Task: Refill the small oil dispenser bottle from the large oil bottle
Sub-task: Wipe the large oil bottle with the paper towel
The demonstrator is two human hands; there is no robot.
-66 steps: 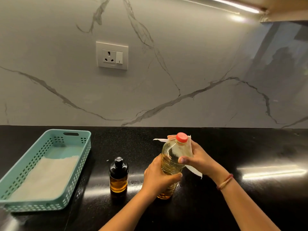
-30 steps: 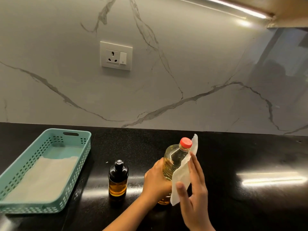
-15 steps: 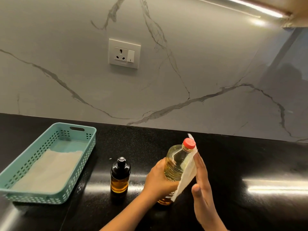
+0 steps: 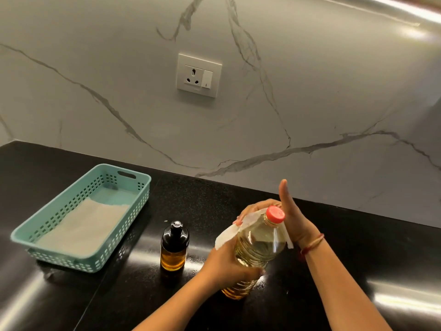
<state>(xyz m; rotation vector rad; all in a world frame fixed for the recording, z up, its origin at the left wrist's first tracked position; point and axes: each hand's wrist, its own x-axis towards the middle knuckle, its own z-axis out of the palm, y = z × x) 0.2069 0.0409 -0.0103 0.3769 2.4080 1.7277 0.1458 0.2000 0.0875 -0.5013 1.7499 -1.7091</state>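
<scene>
large oil bottle [image 4: 257, 247] lower centre-right of frame, long axis tilted, neck toward upper right, red cap [image 4: 275, 214] on. left hand [image 4: 229, 266] grips its ribbed clear-plastic body. right hand [image 4: 293, 223] wraps a paper tissue [image 4: 226, 235] round the shoulder, fingers curled behind, thumb straight up. small dispenser bottle [image 4: 174, 247] upright just left of it, nearer the left hand: amber glass, black pump top on, so both need opening first
</scene>
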